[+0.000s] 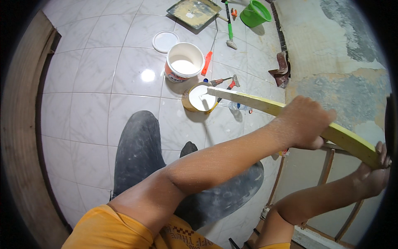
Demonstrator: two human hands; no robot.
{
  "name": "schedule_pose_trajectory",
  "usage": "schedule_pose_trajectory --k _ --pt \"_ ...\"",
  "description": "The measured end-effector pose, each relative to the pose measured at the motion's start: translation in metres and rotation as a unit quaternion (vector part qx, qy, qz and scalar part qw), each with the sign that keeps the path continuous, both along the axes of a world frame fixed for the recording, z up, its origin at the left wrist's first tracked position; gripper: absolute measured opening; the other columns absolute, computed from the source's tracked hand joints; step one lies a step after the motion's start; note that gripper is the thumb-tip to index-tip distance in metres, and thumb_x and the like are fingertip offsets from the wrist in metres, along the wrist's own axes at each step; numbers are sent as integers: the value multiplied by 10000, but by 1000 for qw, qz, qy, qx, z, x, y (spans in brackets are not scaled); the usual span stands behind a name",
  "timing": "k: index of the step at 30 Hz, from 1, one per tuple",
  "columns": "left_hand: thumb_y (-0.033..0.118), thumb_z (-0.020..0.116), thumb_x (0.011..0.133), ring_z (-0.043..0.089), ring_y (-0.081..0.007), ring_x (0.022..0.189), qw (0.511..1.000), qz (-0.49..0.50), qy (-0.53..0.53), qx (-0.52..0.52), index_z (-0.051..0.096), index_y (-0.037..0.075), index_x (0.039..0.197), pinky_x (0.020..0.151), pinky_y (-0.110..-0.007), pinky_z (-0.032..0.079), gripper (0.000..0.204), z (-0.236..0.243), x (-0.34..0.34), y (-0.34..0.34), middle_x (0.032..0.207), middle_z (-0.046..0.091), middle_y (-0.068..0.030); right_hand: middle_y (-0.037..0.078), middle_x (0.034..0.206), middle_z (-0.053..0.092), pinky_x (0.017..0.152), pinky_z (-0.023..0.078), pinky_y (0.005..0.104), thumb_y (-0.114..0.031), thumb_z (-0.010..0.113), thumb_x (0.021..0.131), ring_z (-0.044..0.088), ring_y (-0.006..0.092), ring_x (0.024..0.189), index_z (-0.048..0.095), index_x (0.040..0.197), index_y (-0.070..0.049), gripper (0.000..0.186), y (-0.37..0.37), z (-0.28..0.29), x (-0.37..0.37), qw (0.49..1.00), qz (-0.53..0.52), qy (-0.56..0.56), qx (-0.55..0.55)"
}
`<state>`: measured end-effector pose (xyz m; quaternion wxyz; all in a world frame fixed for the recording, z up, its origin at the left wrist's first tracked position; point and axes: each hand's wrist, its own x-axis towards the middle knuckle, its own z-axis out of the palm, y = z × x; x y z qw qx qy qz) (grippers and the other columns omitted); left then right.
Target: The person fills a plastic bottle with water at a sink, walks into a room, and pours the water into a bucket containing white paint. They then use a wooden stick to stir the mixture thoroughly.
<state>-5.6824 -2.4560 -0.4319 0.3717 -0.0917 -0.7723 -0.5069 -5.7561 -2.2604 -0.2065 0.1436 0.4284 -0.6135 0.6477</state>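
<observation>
My left hand (302, 124) is closed around the middle of a long, flat strip of yellow and whitish wood (257, 103). My right hand (375, 166), at the right edge of the view, has its fingers on the strip's other end. From there the strip slopes away to the left, its far end appearing over the rim of an open yellow can (188, 101). White paint (201, 99) or a similar liquid fills that can, with a thin stick in it. Behind stands an open white and orange bucket (176, 68).
A lid (166, 41), a tray with dried residue (194, 14), a green bucket (253, 14), a red-handled roller (207, 63) and scrapers (232, 83) lie on the tiles. A patchy wall (340, 79) rises at the right. A wooden board (25, 124) stands along the left.
</observation>
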Motion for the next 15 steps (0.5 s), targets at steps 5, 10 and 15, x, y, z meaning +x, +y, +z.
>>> schedule_pose_trajectory --k 5,10,15 --pt "202 774 739 712 -393 781 993 24 -102 51 613 85 939 710 -503 547 282 -67 4 -17 762 697 -166 12 669 368 633 434 320 -179 554 1071 428 129 572 514 823 -88 267 -113 -116 37 975 -207 18 -72" --pt "141 736 808 696 -390 872 979 55 -175 93 592 70 950 753 -494 529 214 -129 8 -32 853 703 -154 6 631 376 571 440 315 -307 563 1085 441 119 491 550 785 -98 366 -159 -180 40 986 -163 -30 -1" --pt "71 733 817 687 -393 869 978 99 -123 135 601 65 967 753 -485 529 200 -171 2 -41 870 692 -160 14 609 357 542 441 325 -291 532 1095 434 123 474 518 765 -98 382 -172 -219 34 997 -55 -49 13"
